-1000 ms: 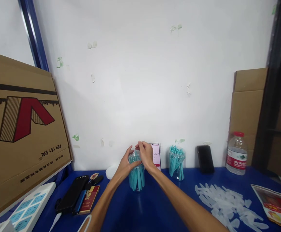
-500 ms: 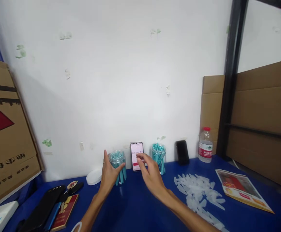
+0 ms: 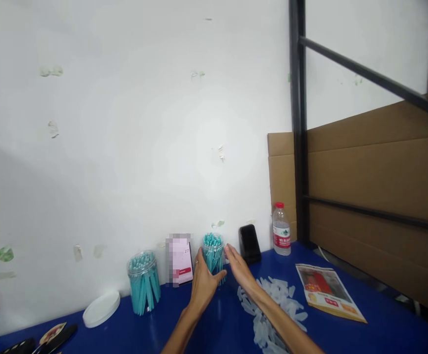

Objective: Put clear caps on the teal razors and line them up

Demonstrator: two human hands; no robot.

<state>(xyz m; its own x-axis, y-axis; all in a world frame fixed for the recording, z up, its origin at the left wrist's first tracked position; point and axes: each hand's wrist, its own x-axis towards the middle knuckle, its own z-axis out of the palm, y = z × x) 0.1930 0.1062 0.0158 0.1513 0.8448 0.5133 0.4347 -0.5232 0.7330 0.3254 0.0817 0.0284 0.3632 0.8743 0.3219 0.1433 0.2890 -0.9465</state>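
My left hand [image 3: 203,282] cups the left side of a clear jar [image 3: 214,256] of teal sticks, fingers spread around it. On the jar's right, my right hand [image 3: 240,269] lies flat with fingers stretched, close to or touching it. A second clear jar [image 3: 143,281] packed with teal sticks stands further left, apart from both hands. A pink phone [image 3: 179,259] leans against the wall between the two jars.
A pile of clear plastic pieces [image 3: 272,309] lies on the blue table [image 3: 346,334] by my right forearm. A white lid [image 3: 101,308], black phone [image 3: 249,244], water bottle [image 3: 281,236] and leaflet [image 3: 328,291] are around. Cardboard [image 3: 376,196] and a black rack post [image 3: 298,123] stand at right.
My view swung right. Both hands left the first jar, which now stands alone at left, and moved to the second jar by the black phone.
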